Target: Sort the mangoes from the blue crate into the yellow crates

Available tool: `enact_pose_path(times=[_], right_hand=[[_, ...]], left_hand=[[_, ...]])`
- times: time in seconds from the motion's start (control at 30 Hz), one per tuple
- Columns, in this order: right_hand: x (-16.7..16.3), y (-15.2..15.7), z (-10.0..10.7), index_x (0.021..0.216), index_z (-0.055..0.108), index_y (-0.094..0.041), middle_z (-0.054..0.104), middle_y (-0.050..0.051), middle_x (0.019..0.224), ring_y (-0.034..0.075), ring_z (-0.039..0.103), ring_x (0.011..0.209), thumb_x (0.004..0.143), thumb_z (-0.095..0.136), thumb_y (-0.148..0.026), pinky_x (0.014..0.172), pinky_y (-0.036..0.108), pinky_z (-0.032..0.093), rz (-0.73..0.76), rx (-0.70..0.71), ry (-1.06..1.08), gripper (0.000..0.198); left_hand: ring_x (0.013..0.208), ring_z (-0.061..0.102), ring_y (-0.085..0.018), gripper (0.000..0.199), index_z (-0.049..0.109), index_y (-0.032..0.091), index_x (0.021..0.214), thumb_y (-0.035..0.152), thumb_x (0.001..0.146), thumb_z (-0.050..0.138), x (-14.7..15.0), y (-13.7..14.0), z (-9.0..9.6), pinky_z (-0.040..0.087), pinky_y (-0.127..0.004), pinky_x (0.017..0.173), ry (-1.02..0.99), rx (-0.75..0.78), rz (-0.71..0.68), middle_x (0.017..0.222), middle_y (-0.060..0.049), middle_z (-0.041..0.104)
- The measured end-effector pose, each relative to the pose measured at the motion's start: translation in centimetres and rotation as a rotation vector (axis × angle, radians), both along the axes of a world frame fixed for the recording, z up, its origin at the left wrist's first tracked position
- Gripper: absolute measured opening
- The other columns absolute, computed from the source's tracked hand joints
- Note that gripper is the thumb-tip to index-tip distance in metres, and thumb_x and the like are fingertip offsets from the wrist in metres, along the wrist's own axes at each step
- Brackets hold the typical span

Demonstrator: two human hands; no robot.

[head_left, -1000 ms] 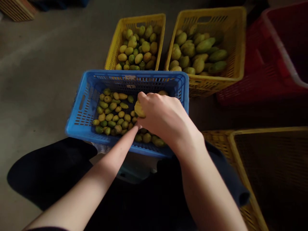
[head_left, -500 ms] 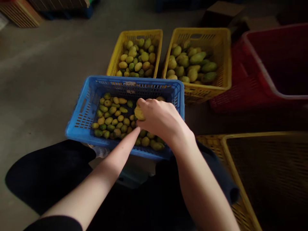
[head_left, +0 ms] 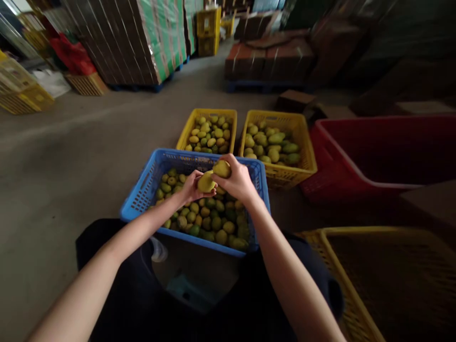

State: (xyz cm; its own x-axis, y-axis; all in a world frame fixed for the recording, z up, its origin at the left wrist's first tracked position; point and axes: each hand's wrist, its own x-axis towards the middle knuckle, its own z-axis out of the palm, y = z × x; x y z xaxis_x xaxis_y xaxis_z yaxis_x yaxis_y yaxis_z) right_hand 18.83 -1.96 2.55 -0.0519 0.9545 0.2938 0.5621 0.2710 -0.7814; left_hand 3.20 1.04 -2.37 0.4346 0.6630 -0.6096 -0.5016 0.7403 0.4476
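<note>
Presently, above the blue crate [head_left: 130, 209], towards its far edge, the left hand [head_left: 190, 188] cups a yellow-green fruit [head_left: 206, 182], fingers half closed; the right hand [head_left: 238, 178] is curled around a second fruit [head_left: 222, 168]. Handling both together seems the step; moving either calls for gentle fingers.

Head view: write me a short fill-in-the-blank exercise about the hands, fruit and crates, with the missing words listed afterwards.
1. Between them, the left hand and right hand hold ____ rounded yellow-green fruits.
2. The slotted rectangular plastic crate beneath the hands is ____.
3. Just beyond it stand two slotted plastic crates of fruit, both coloured ____.
4. To their right is a large plastic bin coloured ____.
Missing words: two; blue; yellow; red.
</note>
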Motion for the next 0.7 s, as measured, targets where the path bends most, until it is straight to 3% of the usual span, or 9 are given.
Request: enact_pose_path(times=[0.07,0.13,0.2,0.3,0.4,0.57,0.7], right_hand=[[-1.0,-0.2,-0.3,0.094,0.058,-0.019,0.061,-0.001,0.076,0.015,0.053,0.069,0.062,0.069,-0.029,0.065,0.026,0.043,0.014,-0.004,0.283,0.035],[-1.7,-0.6,-0.4,0.085,0.061,-0.019,0.061,-0.001,0.075,0.014,0.053,0.068,0.059,0.07,-0.029,0.061,0.024,0.043,0.06,-0.1,0.554,0.03],[-2.3,-1.1,-0.6,0.08,0.064,-0.018,0.062,0.0,0.072,0.015,0.055,0.063,0.062,0.065,-0.033,0.054,0.024,0.043,0.104,-0.277,0.825,0.023],[-2.5,-1.6,-1.4,0.076,0.065,-0.017,0.064,0.003,0.066,0.016,0.056,0.054,0.068,0.057,-0.036,0.045,0.025,0.044,0.145,-0.513,1.141,0.022],[-2.4,-1.6,-2.8,0.07,0.064,-0.016,0.064,0.005,0.06,0.017,0.058,0.05,0.069,0.052,-0.032,0.041,0.025,0.044,0.101,-0.617,1.283,0.02],[-2.9,-1.0,-4.1,0.072,0.063,-0.014,0.061,0.006,0.053,0.019,0.058,0.047,0.076,0.041,-0.032,0.036,0.026,0.042,-0.078,-0.836,1.418,0.029],[-3.5,-0.1,-4.1,0.066,0.06,-0.015,0.059,0.005,0.049,0.018,0.056,0.043,0.08,0.038,-0.032,0.033,0.025,0.039,-0.183,-0.85,1.438,0.031]], left_hand=[[0.067,0.068,-0.022,0.03,0.066,0.009,0.091,0.022,0.083,0.04,-1.6,-0.4,2.6,0.056,-0.035,0.062,0.023,0.095,0.03,0.072,-0.01,0.07],[0.062,0.067,-0.02,0.028,0.066,0.01,0.089,0.023,0.083,0.042,-2.9,-1.0,4.2,0.056,-0.033,0.059,0.018,0.165,0.051,0.07,-0.008,0.07],[0.057,0.065,-0.018,0.025,0.065,0.01,0.087,0.026,0.084,0.046,-3.7,-1.5,4.4,0.056,-0.03,0.054,-0.024,0.203,0.058,0.069,-0.007,0.069],[0.053,0.063,-0.015,0.023,0.064,0.011,0.085,0.03,0.084,0.051,-3.6,-1.6,3.3,0.054,-0.026,0.05,-0.087,0.175,0.142,0.066,-0.005,0.067],[0.055,0.064,-0.014,0.021,0.062,0.012,0.081,0.029,0.086,0.052,-2.6,-1.2,2.3,0.055,-0.025,0.052,-0.144,0.075,0.214,0.063,-0.004,0.066],[0.057,0.066,-0.016,0.021,0.062,0.011,0.076,0.026,0.086,0.05,-1.2,-0.8,2.3,0.057,-0.027,0.055,-0.121,0.023,0.203,0.066,-0.006,0.067],[0.048,0.061,-0.013,0.028,0.061,0.01,0.07,0.027,0.087,0.046,-1.3,-0.7,1.9,0.053,-0.024,0.046,-0.04,-0.011,0.191,0.06,-0.006,0.065]])
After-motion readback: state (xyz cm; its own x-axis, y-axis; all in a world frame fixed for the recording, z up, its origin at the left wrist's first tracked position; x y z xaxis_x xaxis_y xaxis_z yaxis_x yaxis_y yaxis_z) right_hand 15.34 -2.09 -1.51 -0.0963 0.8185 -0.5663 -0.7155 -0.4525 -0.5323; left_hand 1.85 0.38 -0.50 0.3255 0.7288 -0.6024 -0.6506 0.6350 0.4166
